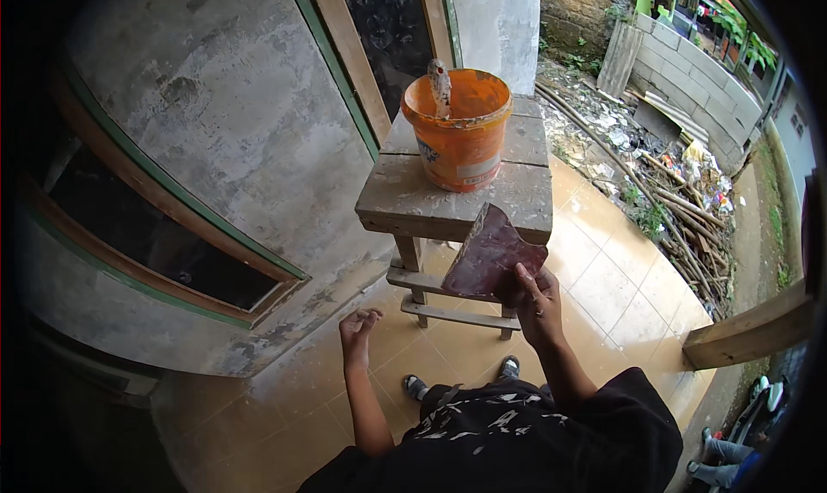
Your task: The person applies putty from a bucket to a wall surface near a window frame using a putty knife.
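Observation:
In my right hand (537, 303) is a dark maroon flat shard (495, 256), jagged along its upper edge and smeared with pale residue. My thumb lies on its face near the lower right corner. My left hand (360, 324) hangs in the air to the left, apart from the shard, with its fingers curled in; whether anything small is in them is hidden. Beyond the shard, an orange plastic bucket (457, 140) stands on a worn wooden stool (405, 187). A paint-spattered handle (440, 88) sticks up inside the bucket, and its lower end is out of sight.
A patchy grey plastered wall (233, 88) with a green-edged window frame (202, 209) runs along my left. Tan floor tiles (603, 295) lie around the stool. To the right are a wooden post (749, 334), debris with poles (680, 217), and another person's legs (724, 463).

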{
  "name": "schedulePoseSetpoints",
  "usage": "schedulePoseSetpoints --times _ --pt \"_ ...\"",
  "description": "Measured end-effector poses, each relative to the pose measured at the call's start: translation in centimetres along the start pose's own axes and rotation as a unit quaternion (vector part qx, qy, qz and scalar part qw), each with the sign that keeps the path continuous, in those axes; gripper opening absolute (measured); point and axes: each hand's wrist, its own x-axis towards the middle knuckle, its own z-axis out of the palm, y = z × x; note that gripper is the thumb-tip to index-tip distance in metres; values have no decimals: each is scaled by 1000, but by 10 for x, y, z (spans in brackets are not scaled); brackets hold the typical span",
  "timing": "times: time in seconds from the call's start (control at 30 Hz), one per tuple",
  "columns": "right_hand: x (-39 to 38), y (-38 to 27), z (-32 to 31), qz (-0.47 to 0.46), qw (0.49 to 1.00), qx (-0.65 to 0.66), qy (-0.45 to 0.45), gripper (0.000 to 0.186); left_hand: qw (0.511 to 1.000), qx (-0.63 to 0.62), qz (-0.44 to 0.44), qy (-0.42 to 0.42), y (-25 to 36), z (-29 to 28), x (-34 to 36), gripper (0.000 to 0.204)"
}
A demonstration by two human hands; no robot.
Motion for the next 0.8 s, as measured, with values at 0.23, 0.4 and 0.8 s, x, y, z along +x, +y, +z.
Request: schedulePoseSetpoints --times 0.23,0.4,0.8 --pt "54 -81 -76 -77 996 -23 -38 22 987 104 116 -29 36 99 19 33" --pt "106 -111 -91 -143 988 -53 0 23 976 131 173 -18 79 148 41 21" --pt "210 -143 -63 -199 969 -122 -81 26 864 314 392 -32 143 191 159 70"
